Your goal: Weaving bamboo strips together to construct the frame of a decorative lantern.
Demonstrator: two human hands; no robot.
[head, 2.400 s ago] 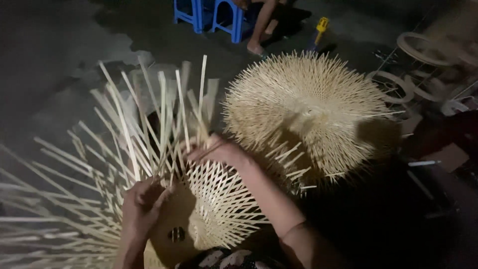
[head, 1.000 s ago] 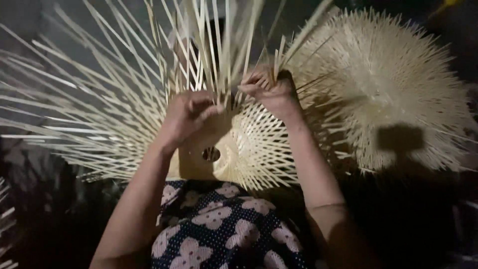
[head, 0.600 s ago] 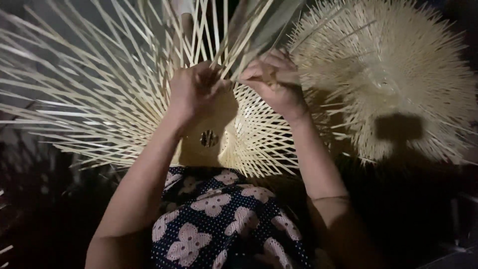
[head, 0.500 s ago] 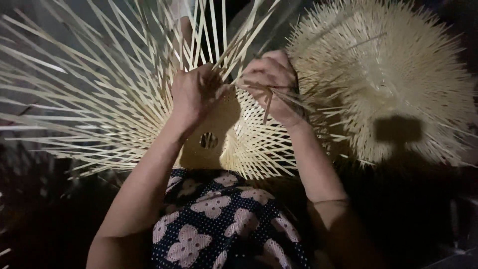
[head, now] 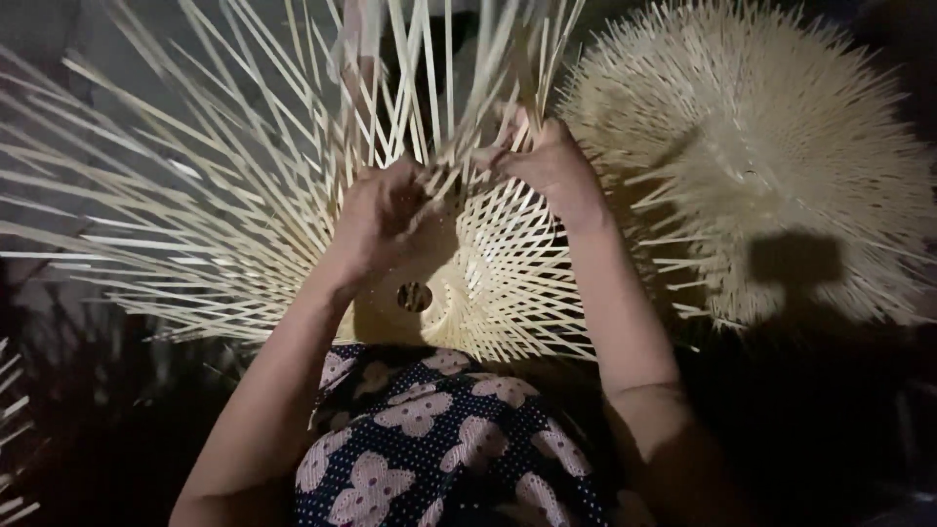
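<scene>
A half-woven bamboo cone (head: pixel 508 283) with a small round hole near its tip rests on my lap, over dark fabric with pale flowers (head: pixel 439 439). Long loose bamboo strips (head: pixel 195 205) fan out from it to the left and upward. My left hand (head: pixel 381 220) presses on the weave at the base of the upright strips, fingers curled around them. My right hand (head: pixel 547 161) pinches several strips at the upper edge of the woven part, just right of the left hand.
A second bamboo piece (head: pixel 761 166), round and bristling with short strip ends, lies to the right on the dark ground. More loose strip ends (head: pixel 15 429) show at the lower left edge. The surroundings are dark.
The view has closed in on the cone since the earliest frame. Both hands have crept up along the weave edge, and the right hand now grips strips higher and further right.
</scene>
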